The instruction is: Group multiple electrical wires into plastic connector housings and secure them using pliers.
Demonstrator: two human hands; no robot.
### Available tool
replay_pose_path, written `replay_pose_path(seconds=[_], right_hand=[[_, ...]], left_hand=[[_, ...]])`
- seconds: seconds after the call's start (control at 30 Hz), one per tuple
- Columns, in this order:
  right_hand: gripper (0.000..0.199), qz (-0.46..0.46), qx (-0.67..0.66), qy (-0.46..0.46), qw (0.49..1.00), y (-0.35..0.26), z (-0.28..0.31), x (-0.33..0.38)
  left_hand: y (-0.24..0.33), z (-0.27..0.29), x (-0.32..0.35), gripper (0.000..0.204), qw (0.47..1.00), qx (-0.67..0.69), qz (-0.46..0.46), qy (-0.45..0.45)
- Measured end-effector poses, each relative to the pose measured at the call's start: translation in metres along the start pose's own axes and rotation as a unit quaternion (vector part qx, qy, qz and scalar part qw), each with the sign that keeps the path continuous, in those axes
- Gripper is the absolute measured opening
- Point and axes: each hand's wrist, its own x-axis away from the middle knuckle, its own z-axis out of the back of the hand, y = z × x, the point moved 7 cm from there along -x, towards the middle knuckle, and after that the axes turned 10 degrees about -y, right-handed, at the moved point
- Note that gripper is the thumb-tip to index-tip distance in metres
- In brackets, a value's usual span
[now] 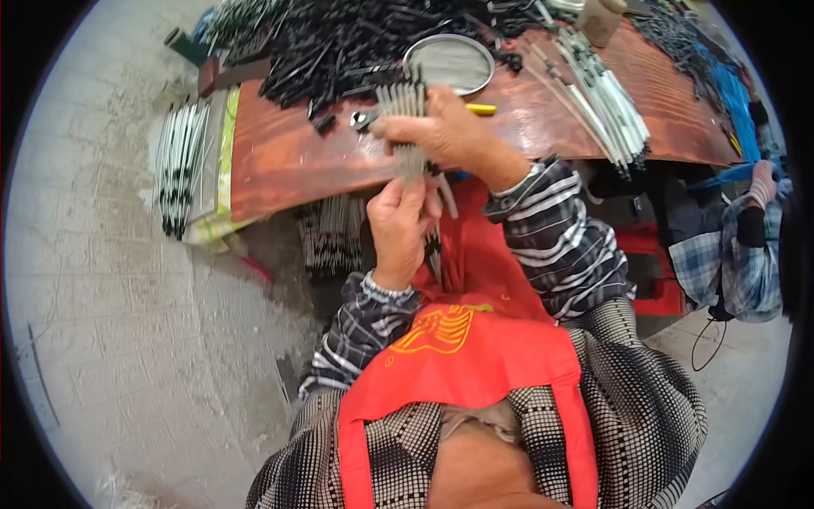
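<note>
Both hands clamp one bundle of thin grey rods (410, 127), held upright over the near edge of the tabletop (288, 161). Left hand (398, 222) grips its lower end, fingers closed; right hand (441, 131) wraps the middle. A round sieve (449, 61) lies just beyond.

A round metal sieve (449, 62) and yellow pen (481, 109) lie on the reddish-brown table (288, 161).
</note>
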Motion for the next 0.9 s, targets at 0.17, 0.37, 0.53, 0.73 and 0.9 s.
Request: replay_pose_path(seconds=[0.17, 0.37, 0.53, 0.73, 0.9], right_hand=[[0.024, 0.020, -0.044, -0.011, 0.999, -0.014, -0.003, 0.002], [0.026, 0.012, -0.022, -0.035, 0.999, -0.010, 0.003, 0.005], [0.025, 0.020, -0.030, -0.041, 0.999, -0.003, -0.002, 0.011], [0.025, 0.070, 0.025, -0.040, 0.996, -0.011, -0.010, 0.033], [0.025, 0.097, 0.134, -0.047, 0.985, -0.044, -0.017, 0.050]], left_hand=[[-0.002, -0.002, -0.011, 0.028, 1.000, 0.014, -0.014, -0.022], [-0.008, -0.007, -0.012, 0.029, 1.000, 0.005, -0.008, -0.011], [-0.004, -0.006, -0.005, 0.027, 1.000, -0.025, 0.009, -0.017], [-0.005, -0.002, 0.027, 0.030, 0.988, -0.113, 0.088, -0.059], [0.028, 0.015, 0.048, 0.046, 0.920, -0.342, -0.165, 0.099]])
